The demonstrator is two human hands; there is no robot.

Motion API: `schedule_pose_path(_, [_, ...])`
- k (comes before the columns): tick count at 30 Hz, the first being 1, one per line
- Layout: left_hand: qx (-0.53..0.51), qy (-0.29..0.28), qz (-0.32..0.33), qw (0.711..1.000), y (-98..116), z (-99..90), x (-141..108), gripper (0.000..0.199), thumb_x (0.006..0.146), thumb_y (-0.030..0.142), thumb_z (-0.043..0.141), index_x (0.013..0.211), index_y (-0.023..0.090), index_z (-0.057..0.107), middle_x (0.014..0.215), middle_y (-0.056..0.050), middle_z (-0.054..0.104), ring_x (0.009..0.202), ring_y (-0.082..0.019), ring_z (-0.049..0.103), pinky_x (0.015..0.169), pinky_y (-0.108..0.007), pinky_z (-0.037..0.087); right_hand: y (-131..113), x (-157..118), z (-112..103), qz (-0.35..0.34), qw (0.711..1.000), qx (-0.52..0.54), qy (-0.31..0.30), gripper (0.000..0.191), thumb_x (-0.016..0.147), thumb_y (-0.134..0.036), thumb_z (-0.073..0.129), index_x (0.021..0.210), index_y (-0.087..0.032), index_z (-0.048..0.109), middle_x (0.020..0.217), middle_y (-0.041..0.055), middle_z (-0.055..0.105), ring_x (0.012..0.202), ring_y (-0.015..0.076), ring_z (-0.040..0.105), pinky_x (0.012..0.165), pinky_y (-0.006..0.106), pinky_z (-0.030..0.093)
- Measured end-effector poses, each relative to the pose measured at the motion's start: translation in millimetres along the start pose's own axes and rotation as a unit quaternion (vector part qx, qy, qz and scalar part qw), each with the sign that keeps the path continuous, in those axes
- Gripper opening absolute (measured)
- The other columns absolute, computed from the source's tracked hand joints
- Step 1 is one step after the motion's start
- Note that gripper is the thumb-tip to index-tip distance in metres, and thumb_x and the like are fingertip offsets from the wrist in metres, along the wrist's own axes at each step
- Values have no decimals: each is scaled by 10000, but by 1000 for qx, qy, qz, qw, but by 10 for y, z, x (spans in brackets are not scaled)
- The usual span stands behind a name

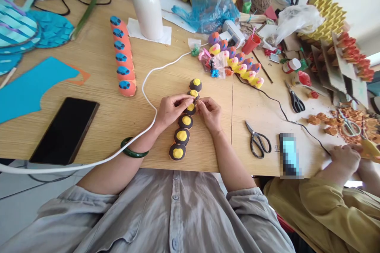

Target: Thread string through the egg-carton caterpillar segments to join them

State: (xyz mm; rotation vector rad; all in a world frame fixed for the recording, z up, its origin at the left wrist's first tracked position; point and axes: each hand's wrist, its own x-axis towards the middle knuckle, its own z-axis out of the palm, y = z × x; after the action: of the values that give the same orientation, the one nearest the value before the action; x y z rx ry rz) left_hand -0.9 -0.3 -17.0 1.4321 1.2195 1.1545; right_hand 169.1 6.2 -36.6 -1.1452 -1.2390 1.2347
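Observation:
In front of me on the wooden table lies a row of egg-carton cups [181,136], black on top with a yellow blob on each. Both hands meet over its far part. The fingertips of my left hand [172,110] pinch at the edge of the second cup from the far end. From the other side my right hand [211,114] reaches in, thumb and forefinger pressed together at the same cup. Anything tiny between the fingertips is hidden. A green bangle [133,151] circles my left wrist.
An orange row of cups with blue spots [124,57] lies left, near a white bottle [147,6] and a phone [65,130]. A white cable [148,75] crosses my left forearm. Scissors [259,142] lie right, near a co-worker's hands [346,160]. Painted cups [237,65] stand behind.

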Motion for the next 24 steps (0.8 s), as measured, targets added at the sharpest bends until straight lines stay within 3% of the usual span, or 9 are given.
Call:
schedule_pose_path(5, [1,-22,22,1000,-59,15,6,343,825,404,787,1079,179,840,630,30,589,578,-104,471,559,-235,388,-5,-3,4,1,1000,-2,-1,496,731,-706,783,783,-226,672,629,-44,625,550,101,536,550,267,506])
schedule_pose_path(11, [19,-13,39,999,-29,4,0,263,873,417,735,924,184,847,745,-22,747,635,-126,575,611,-246,442,-26,-18,4,1,1000,-6,-14,495,771,-695,761,716,-215,653,611,-41,611,537,92,516,547,260,479])
schedule_pose_path(15, [12,0,34,999,0,4,-4,274,858,428,744,921,179,838,778,-31,777,656,-140,616,632,-245,480,-23,-19,-11,-13,1000,-2,8,497,794,-722,721,840,-229,677,661,-33,613,559,104,524,549,268,493])
schedule_pose_path(19, [6,4,29,1000,-1,11,0,283,857,432,744,909,169,831,761,-29,773,666,-142,631,638,-236,490,0,-29,-25,-67,998,6,-8,420,809,-610,785,1023,-260,699,842,-8,634,658,115,565,579,265,511])
schedule_pose_path(24, [12,1,18,1000,5,9,13,313,848,460,736,881,161,822,793,-40,780,688,-149,630,653,-241,483,45,-43,-8,-110,993,-30,-40,302,871,-527,759,990,-251,733,887,3,624,673,108,555,597,271,509])
